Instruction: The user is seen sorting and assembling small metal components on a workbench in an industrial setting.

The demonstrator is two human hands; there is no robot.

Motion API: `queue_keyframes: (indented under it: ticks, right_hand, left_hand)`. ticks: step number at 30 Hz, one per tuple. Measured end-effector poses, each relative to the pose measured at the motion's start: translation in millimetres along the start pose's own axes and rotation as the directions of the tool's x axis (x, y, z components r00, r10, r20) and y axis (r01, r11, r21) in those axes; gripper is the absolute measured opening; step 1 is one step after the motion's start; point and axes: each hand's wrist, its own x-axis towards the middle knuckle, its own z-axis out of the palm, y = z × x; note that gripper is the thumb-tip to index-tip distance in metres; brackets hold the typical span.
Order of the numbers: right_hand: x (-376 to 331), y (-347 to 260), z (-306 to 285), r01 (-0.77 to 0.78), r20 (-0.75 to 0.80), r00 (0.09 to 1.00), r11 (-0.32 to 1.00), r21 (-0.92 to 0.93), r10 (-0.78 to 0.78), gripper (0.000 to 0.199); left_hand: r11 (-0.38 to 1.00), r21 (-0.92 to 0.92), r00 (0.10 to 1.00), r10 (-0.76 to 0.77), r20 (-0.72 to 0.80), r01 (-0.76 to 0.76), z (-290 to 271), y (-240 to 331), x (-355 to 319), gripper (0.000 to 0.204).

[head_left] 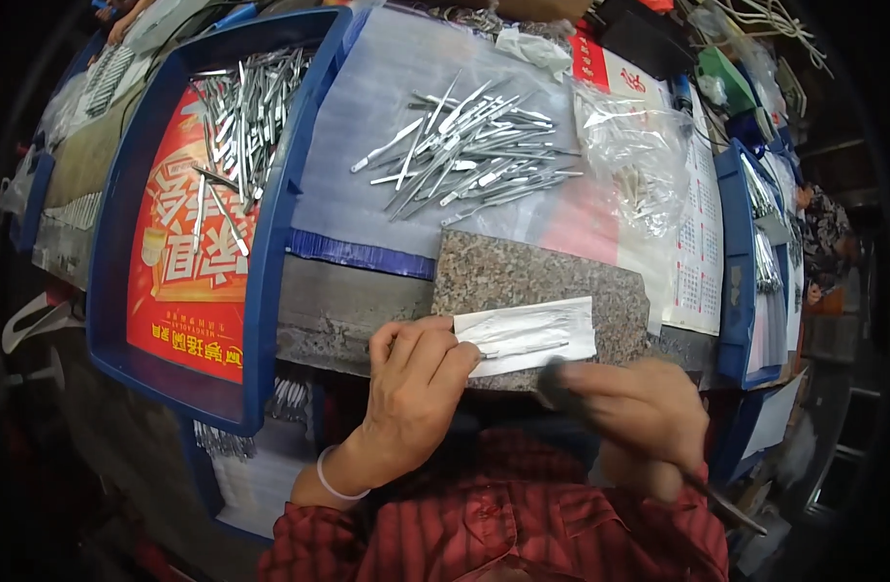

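Observation:
My left hand (416,378) rests at the left edge of a white paper pad (542,328), fingers closed on the end of a thin metal strip (527,349) that lies across the paper. Under the pad is a speckled granite slab (542,267). My right hand (649,412) is wrapped round a dark hammer-like tool (563,390). Motion smears this tool; its thick blunt end is by the pad's lower right edge, and its thin tail sticks out to the lower right. Beyond the slab, a loose heap of metal strips (479,145) lies on plastic sheeting.
At left stands a blue tray (268,291) with many metal strips (256,116) over a red printed sheet. A crumpled clear plastic bag (639,155) lies right of the heap. Farther right is another blue bin (731,252). Another person's hand (123,27) shows at the far upper left.

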Motion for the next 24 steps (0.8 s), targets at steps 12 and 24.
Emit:
queue_keyframes:
  ticks: [12,24]
  right_hand:
    - [-8,14,20,-0.283,-0.207,0.919,0.927,0.248,0.336,0.051]
    - [-34,26,15,-0.3,-0.129,0.944,0.952,0.06,0.305,0.027]
  left_hand:
    - [0.999,-0.012,0.999,0.04,0.003,-0.04,5,-7,3,0.022]
    - [0.999,-0.002,0.997,0.047,-0.053,-0.047,8,0,13,0.019]
